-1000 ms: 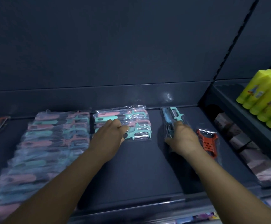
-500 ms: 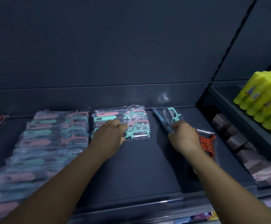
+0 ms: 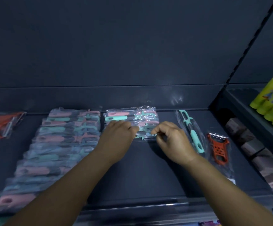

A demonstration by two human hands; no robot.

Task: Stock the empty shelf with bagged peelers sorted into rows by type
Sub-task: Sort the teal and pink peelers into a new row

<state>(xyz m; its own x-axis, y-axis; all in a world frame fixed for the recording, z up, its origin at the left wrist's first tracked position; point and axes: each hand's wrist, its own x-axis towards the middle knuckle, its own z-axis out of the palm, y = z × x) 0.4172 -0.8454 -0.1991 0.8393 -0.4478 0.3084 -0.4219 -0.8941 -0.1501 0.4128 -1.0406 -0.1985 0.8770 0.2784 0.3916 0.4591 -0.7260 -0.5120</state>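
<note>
A short stack of bagged peelers (image 3: 130, 119) with pink and teal handles lies at the back of the dark shelf (image 3: 145, 173), and both hands meet at its near edge. The left hand (image 3: 117, 137) comes in palm down with its fingers curled onto the front bag, and the right hand (image 3: 171, 139) pinches the clear plastic at the bag's near right corner between thumb and bent fingers; both forearms reach up from the bottom of the view. No writing or brand can be read on any bag. Just left of this stack, a long row of the same pink and teal peelers (image 3: 54, 152) runs from the back panel to the shelf's front lip, blurred toward the near end. To the right lies a single teal straight peeler (image 3: 192, 130) in its bag, angled, and beside it an orange Y-shaped peeler (image 3: 218, 148), its bag carrying a white label near the front too small to read. At the far left another orange peeler bag (image 3: 2, 125) is cut off by the edge. On the neighbouring shelves at right stand yellow bottles (image 3: 272, 101), with indistinct print, above pinkish-grey packages (image 3: 253, 149), partly cut off.
</note>
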